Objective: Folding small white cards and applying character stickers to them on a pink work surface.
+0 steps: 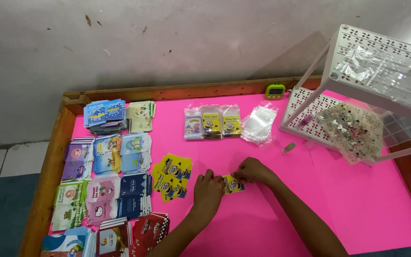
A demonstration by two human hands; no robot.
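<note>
We see the left hand point(209, 190) and right hand point(253, 171) both pinching one yellow cartoon card point(233, 184) above the pink table point(357, 209).

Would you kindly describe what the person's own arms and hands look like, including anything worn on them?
Both forearms are bare as far as the picture shows: no sleeves, gloves, watch or bracelets. The left hand and right hand are also bare, and no rings can be made out at this size. The arms enter from the bottom edge, so anything worn higher up is out of view.
</note>
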